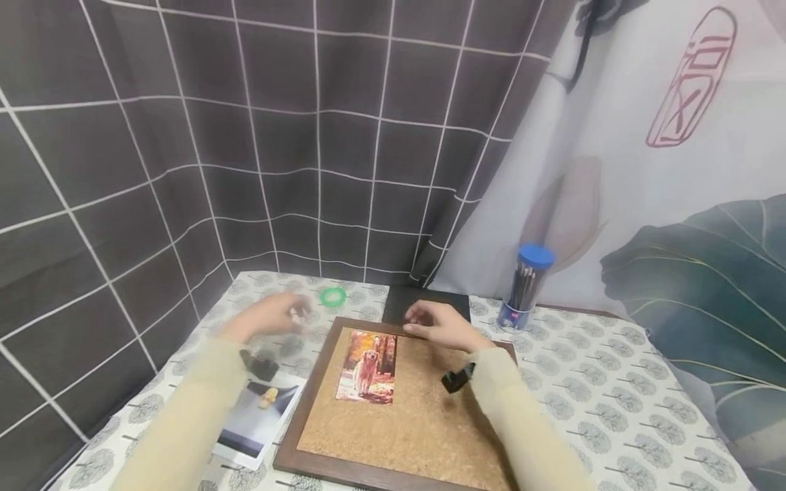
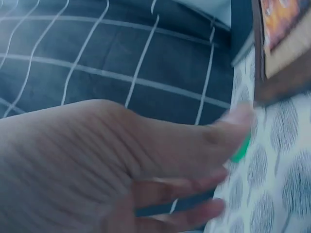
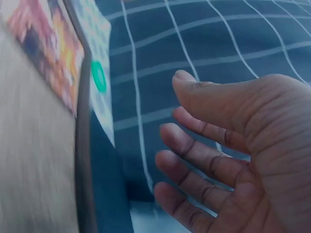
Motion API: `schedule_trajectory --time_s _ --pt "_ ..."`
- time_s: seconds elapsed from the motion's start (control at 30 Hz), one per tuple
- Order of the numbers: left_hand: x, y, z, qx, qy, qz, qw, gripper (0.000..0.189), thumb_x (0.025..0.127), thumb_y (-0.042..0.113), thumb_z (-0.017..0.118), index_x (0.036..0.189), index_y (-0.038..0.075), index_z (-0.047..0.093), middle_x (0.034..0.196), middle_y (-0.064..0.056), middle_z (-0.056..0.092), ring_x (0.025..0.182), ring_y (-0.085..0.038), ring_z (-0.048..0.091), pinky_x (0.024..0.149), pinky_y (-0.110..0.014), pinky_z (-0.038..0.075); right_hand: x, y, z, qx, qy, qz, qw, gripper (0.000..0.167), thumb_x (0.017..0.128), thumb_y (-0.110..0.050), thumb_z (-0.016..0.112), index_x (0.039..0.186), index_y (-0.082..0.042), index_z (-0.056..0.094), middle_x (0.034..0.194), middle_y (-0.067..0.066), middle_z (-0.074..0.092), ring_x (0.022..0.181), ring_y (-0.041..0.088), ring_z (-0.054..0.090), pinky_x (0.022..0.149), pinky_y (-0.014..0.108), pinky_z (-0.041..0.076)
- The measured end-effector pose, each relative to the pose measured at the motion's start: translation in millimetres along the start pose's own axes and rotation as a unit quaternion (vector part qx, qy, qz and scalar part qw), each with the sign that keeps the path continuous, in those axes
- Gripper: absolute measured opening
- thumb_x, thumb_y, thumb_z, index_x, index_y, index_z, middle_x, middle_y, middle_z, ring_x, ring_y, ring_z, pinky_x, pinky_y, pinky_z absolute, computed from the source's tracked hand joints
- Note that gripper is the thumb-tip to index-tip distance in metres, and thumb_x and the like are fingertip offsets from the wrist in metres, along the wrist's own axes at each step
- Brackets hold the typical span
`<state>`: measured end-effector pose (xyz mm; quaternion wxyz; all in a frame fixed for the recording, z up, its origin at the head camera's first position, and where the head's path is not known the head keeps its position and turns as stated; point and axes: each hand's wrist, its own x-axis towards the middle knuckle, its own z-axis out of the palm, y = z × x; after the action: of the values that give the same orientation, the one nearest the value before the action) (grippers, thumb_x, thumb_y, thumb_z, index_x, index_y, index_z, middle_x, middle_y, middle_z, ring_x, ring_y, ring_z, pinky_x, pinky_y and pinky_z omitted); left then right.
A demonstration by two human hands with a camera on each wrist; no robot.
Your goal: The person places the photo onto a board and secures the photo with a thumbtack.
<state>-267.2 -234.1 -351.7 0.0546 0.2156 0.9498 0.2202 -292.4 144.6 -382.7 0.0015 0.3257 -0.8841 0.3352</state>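
My left hand [image 1: 273, 315] is in the air over the cloth, left of the corkboard, blurred by motion, its fingers loosely bent around nothing. Nearest to it lies a green tape ring [image 1: 333, 297], partly hidden behind the thumb in the left wrist view. Over the top edge of the wood-framed corkboard [image 1: 417, 436] hovers my right hand [image 1: 443, 325]; its relaxed fingers [image 3: 175, 138] are spread and hold nothing. A photo of a golden dog among autumn leaves [image 1: 367, 368] lies on the board's upper left part. Whether it is fastened, I cannot tell.
A second photo with a small yellow figure [image 1: 269, 397] lies left of the board, partly under my left forearm. Behind the board is a flat black object [image 1: 393, 307]. A clear blue-lidded container of pencils [image 1: 525, 290] stands at the back right. Dark checked curtain [image 1: 276, 136] hangs behind.
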Motion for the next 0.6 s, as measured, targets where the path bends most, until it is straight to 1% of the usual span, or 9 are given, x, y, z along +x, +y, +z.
schedule_trajectory --time_s 0.1,0.17,0.27,0.33,0.37,0.43,0.47,0.53,0.6 --pt "-27.2 -18.2 1.4 -0.009 -0.056 -0.04 0.9976 0.055 0.079 0.012 0.081 0.128 0.001 0.06 0.121 -0.019 0.065 0.109 -0.04 0.062 0.092 -0.058 0.051 -34.1 19.8 -24.1 -0.001 0.024 0.005 0.9997 0.03 0.094 -0.031 0.071 0.113 -0.008 0.067 0.099 -0.005 0.067 0.092 0.012 0.063 0.084 0.035 0.054" --pt "-40.0 -24.3 5.3 -0.027 -0.085 -0.072 0.9934 0.061 0.076 0.009 0.08 0.132 0.002 0.058 0.123 -0.02 0.063 0.097 -0.04 0.065 0.083 -0.056 0.055 -54.5 38.6 -37.3 -0.001 0.04 0.021 0.999 0.032 0.095 -0.031 0.071 0.114 -0.006 0.067 0.099 -0.004 0.068 0.093 0.014 0.063 0.083 0.034 0.055" --pt "-52.5 -28.1 12.9 -0.047 -0.115 -0.118 0.9852 0.066 0.073 0.01 0.082 0.133 0.004 0.056 0.12 -0.019 0.061 0.076 -0.034 0.065 0.066 -0.048 0.057 -86.7 70.4 -55.0 -0.014 0.071 0.065 0.9953 0.033 0.096 -0.029 0.07 0.116 -0.004 0.066 0.101 0.0 0.068 0.095 0.019 0.064 0.084 0.037 0.056" --pt "-55.8 -29.0 19.0 -0.049 -0.119 -0.134 0.9826 0.068 0.07 0.012 0.085 0.131 0.004 0.055 0.115 -0.016 0.059 0.067 -0.029 0.061 0.06 -0.042 0.056 -107.7 90.4 -64.9 -0.03 0.093 0.096 0.9906 0.032 0.097 -0.026 0.069 0.118 -0.002 0.065 0.104 0.005 0.069 0.098 0.025 0.065 0.086 0.044 0.056" --pt "-56.3 -29.1 21.4 -0.037 -0.119 -0.132 0.9833 0.07 0.068 0.014 0.087 0.129 0.003 0.056 0.112 -0.014 0.058 0.071 -0.027 0.06 0.063 -0.042 0.056 -117.4 99.2 -68.9 -0.037 0.102 0.11 0.988 0.032 0.097 -0.025 0.068 0.118 -0.001 0.064 0.106 0.008 0.069 0.099 0.028 0.065 0.088 0.048 0.055" --pt "-55.7 -28.4 25.4 -0.016 -0.111 -0.124 0.9858 0.073 0.064 0.017 0.09 0.127 0.001 0.056 0.109 -0.012 0.057 0.08 -0.028 0.06 0.072 -0.046 0.056 -133.4 113.5 -74.0 -0.045 0.119 0.131 0.9831 0.031 0.097 -0.022 0.067 0.119 0.0 0.063 0.108 0.012 0.069 0.1 0.033 0.065 0.088 0.055 0.052" --pt "-55.1 -28.0 27.0 0.001 -0.107 -0.114 0.9877 0.073 0.062 0.019 0.091 0.124 0.001 0.058 0.106 -0.012 0.056 0.085 -0.028 0.059 0.076 -0.048 0.055 -140.0 119.4 -74.6 -0.049 0.127 0.142 0.9805 0.031 0.097 -0.023 0.067 0.118 -0.001 0.063 0.108 0.013 0.069 0.1 0.033 0.065 0.088 0.056 0.052" --pt "-54.5 -27.0 29.5 0.029 -0.101 -0.101 0.9893 0.066 0.06 0.02 0.092 0.116 0.004 0.061 0.104 -0.009 0.057 0.092 -0.027 0.057 0.084 -0.05 0.053 -149.6 128.0 -71.9 -0.043 0.127 0.159 0.9781 0.032 0.098 -0.025 0.067 0.118 -0.001 0.063 0.107 0.013 0.069 0.097 0.031 0.064 0.087 0.053 0.051" --pt "-56.1 -26.6 31.0 0.03 -0.104 -0.1 0.9892 0.057 0.061 0.018 0.091 0.11 0.007 0.062 0.103 -0.008 0.059 0.093 -0.026 0.057 0.084 -0.053 0.052 -155.2 135.6 -66.7 -0.034 0.132 0.171 0.9758 0.033 0.097 -0.029 0.068 0.118 -0.003 0.064 0.103 0.009 0.069 0.092 0.024 0.063 0.084 0.044 0.051"
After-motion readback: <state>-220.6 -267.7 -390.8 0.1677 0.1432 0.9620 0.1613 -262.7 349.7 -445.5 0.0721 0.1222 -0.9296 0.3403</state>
